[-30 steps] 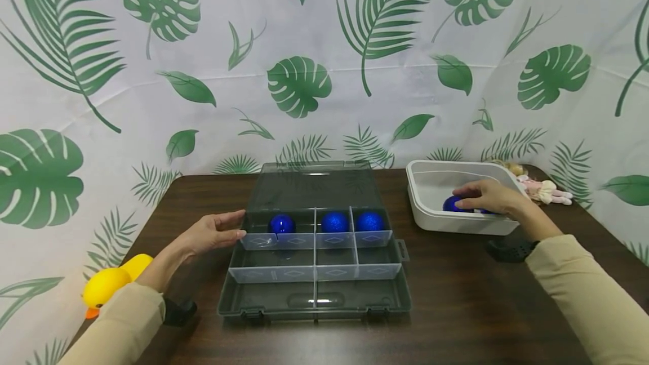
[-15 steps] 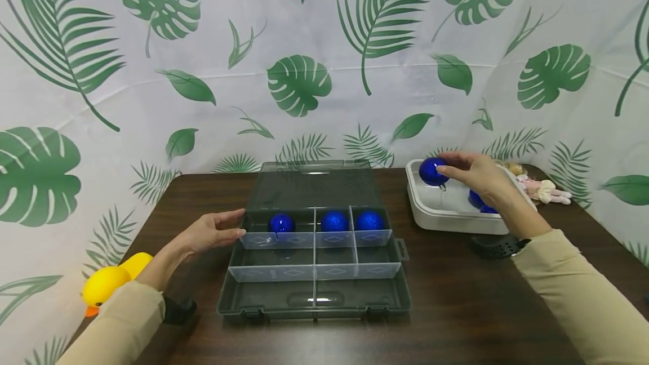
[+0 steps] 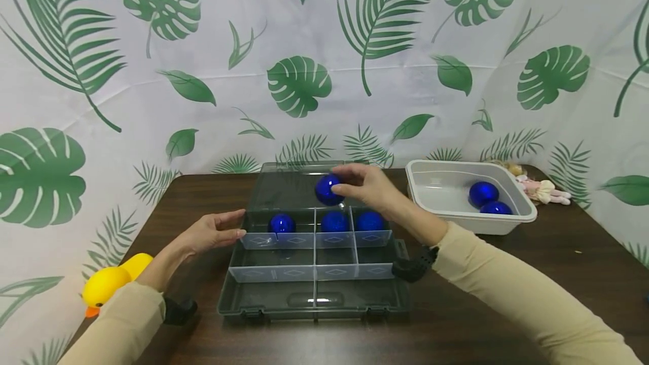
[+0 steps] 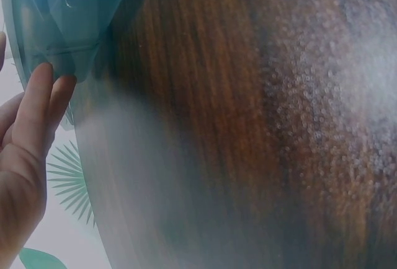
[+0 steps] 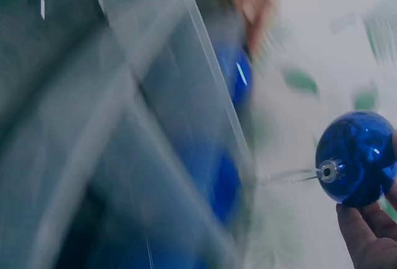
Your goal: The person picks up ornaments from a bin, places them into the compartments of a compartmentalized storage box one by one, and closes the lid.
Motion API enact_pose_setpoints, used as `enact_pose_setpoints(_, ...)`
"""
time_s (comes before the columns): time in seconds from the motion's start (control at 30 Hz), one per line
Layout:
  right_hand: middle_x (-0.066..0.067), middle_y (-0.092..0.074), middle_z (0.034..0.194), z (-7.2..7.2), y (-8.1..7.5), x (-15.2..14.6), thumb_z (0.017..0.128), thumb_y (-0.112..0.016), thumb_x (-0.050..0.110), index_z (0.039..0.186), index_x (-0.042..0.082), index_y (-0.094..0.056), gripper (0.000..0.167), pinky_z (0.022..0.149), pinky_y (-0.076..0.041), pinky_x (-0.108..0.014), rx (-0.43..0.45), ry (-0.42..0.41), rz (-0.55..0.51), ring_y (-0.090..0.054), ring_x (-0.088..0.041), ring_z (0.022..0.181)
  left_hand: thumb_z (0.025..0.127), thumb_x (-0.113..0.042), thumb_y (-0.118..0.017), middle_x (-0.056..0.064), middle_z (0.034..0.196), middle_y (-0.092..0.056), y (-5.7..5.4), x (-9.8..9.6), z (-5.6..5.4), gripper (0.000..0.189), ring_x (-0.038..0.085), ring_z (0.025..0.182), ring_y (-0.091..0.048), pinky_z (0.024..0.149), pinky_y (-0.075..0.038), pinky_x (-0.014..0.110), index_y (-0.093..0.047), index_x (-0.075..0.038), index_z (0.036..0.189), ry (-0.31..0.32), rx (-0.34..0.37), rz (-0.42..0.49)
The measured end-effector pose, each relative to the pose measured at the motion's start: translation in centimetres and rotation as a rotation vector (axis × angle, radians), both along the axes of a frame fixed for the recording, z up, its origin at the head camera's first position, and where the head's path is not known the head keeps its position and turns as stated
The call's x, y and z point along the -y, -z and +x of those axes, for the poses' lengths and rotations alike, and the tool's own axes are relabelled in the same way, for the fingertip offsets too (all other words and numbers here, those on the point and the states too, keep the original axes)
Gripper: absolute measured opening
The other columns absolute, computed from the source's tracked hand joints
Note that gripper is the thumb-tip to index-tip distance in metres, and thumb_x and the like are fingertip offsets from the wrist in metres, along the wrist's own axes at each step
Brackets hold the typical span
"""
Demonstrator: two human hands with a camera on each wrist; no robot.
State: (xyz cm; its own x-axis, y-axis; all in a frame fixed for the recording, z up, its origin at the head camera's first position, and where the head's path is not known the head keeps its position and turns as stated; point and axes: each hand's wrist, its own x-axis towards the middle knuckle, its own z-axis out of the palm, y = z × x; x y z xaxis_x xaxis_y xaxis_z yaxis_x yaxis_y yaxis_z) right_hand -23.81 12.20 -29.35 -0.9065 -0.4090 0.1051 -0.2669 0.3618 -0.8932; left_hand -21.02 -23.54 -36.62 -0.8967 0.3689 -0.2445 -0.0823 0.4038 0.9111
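Note:
My right hand (image 3: 372,187) pinches a shiny blue bauble (image 3: 328,190) above the back row of a grey see-through divided box (image 3: 271,296). In the right wrist view the held bauble (image 5: 353,151) shows its silver cap and a clear hanging loop. Three blue baubles sit in the back row: a shiny one (image 3: 281,223) at left, then a glittery one (image 3: 334,222) and another glittery one (image 3: 370,222) to the right. My left hand (image 3: 210,234) rests its straight fingertips against the box's left side. The left wrist view shows those fingers (image 4: 38,105) touching the wall.
A white tub (image 3: 471,222) at the right holds two more blue baubles (image 3: 484,194). Behind it lies a doll (image 3: 545,190). A yellow toy duck (image 3: 106,286) is beside my left forearm. The box's raised lid (image 3: 284,185) stands at the back of the brown table (image 3: 456,308).
My right hand has lifted one shiny blue bauble out of the white tub and carried it left over the box. The left hand has stayed where it was.

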Motion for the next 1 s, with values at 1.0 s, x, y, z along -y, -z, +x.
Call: enact_pose_setpoints(1.0, -0.014, -0.062, 0.123, 3.6, 4.4, 6.0, 0.084, -0.07, 0.008, 0.119, 0.001, -0.062, 0.037, 0.083, -0.055, -0.024, 0.036, -0.323, 0.15, -0.06, -0.028, 0.112, 0.089, -0.026, -0.065, 0.03, 0.149, -0.023, 0.2, 0.2, -0.1, 0.075, 0.038, 0.124, -0.048, 0.097, -0.045, 0.039, -0.025, 0.002, 0.146, 0.013, 0.001, 0.011)
